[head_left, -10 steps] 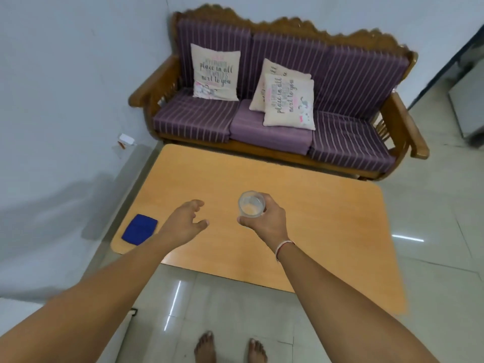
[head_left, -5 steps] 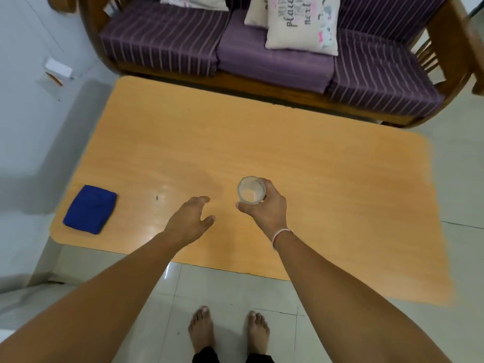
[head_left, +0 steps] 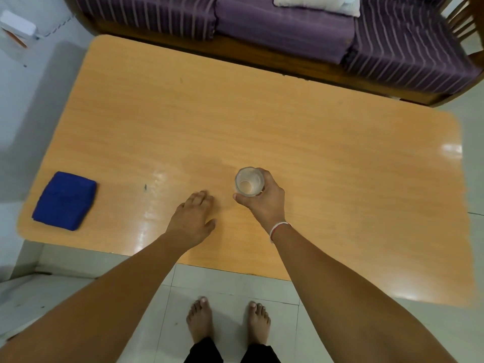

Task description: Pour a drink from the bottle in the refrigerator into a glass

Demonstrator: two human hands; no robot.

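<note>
Room: I'm seeing lots of bare table (head_left: pixel 327 158), w/ the near edge just under my wrists.
Hidden: can't tell if glass (head_left: pixel 249 181) is touching the top.
R hand (head_left: pixel 263 203): fingers wrapping round the glass, holding it upright.
L hand (head_left: pixel 193 221): palm down beside it, fingers loose, holding nothing.
Far left: blue cloth (head_left: pixel 64 200) sitting by the table's edge.

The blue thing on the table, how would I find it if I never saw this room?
Start at the big orange-brown wooden table in front of the purple striped sofa. Go to its near left corner, left of the person's empty left hand. There lies a folded blue cloth, the only blue thing, flat and soft, unlike the clear glass in the right hand.
</note>
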